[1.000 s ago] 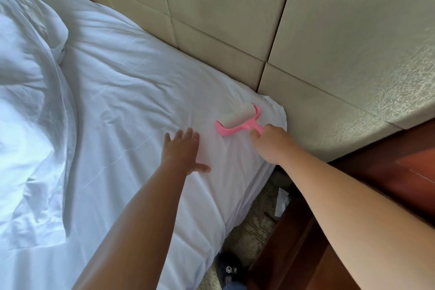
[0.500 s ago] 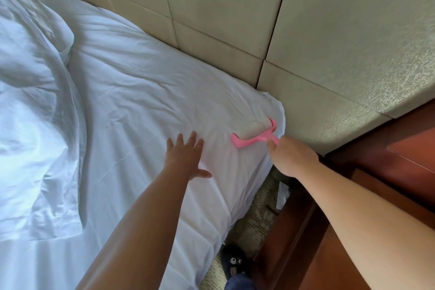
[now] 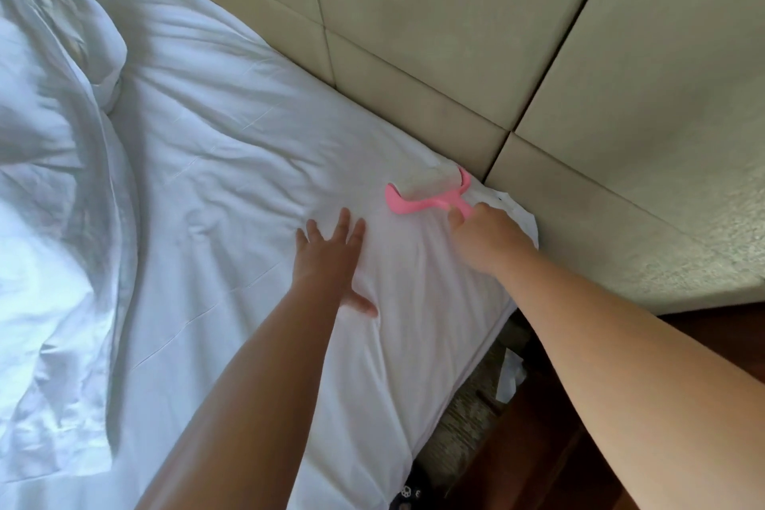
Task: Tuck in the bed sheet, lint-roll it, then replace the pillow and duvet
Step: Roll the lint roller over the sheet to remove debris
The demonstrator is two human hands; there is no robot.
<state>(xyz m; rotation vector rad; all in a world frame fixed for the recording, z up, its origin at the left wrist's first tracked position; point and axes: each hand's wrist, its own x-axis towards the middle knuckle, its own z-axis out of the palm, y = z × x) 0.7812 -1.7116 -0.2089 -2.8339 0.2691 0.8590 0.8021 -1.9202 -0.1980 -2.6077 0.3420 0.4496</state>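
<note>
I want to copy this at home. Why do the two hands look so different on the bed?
The left hand lies flat with fingers spread, pressing the sheet; the right hand is curled round the handle of the pink lint roller. The left hand holds nothing; the right hand holds the tool. The left hand sits farther from the padded headboard; the right hand is near the bed's corner. Both reach over the same white sheet.
</note>
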